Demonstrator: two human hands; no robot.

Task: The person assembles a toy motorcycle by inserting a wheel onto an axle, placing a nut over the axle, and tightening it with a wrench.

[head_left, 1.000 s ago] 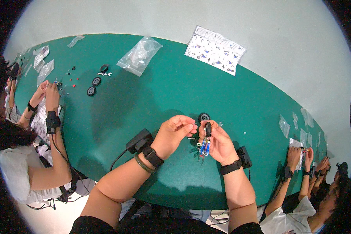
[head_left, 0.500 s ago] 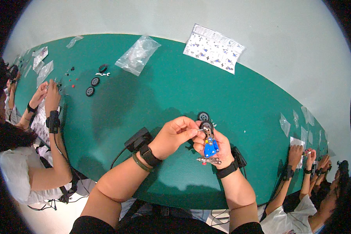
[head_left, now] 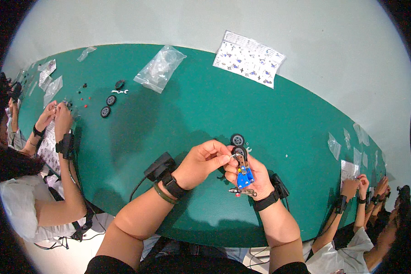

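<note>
My right hand (head_left: 260, 179) is closed around a partly built model motorcycle (head_left: 245, 177). It has a blue body, perforated metal strips and a black wheel (head_left: 239, 151) at its far end. From the left, the thumb and fingers of my left hand (head_left: 202, 162) pinch a thin silver metal piece (head_left: 233, 155) against the model beside that wheel. Whether it is a screw or a tool I cannot tell. Just beyond my fingers, another black wheel (head_left: 237, 139) with a grey hub lies on the green table. Next to it is a small silver wrench (head_left: 248, 150), partly hidden.
A printed instruction sheet (head_left: 249, 59) and a clear plastic bag (head_left: 160, 69) lie near the far edge of the green table (head_left: 192, 105). Left of centre are loose wheels (head_left: 111, 100) and a wrench (head_left: 119, 92). Co-workers' hands (head_left: 55, 116) work at both sides.
The model has tilted slightly in my right hand, its near metal strip shifting left. My left hand keeps its pinch by the wheel. The view has shifted a little.
</note>
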